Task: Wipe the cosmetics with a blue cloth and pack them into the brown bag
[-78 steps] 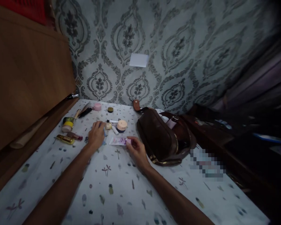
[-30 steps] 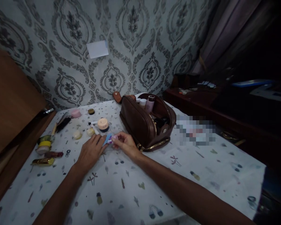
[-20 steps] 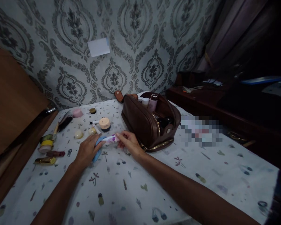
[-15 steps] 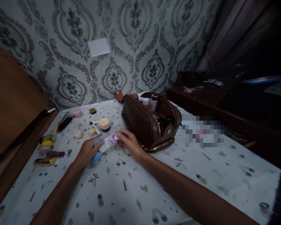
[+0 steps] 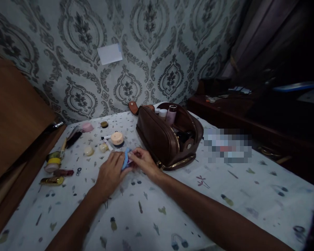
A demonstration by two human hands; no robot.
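My left hand (image 5: 111, 170) is closed around a blue cloth (image 5: 126, 158), which is pressed over a white-and-purple tube (image 5: 130, 161). Only a small purple part of that tube shows; fingers and cloth hide the rest. At its right end, my right hand (image 5: 146, 163) pinches the tube between thumb and fingers. Both hands meet just above the bedsheet, left of an open brown cosmetic bag (image 5: 157, 134). Inside the bag stand a pink bottle (image 5: 171, 115) and a white-capped container (image 5: 162, 113).
Beyond my left hand sits a peach-lidded jar (image 5: 117, 138). Further left lie a cream jar (image 5: 88, 150), a gold tube (image 5: 52, 180), a dark red lipstick (image 5: 64, 172) and a yellow-banded jar (image 5: 52, 164). A blurred patch (image 5: 227, 145) covers something right of the bag.
My left hand has slid right along the tube with the blue cloth, covering most of its printed face. My right hand stays at the tube's end.
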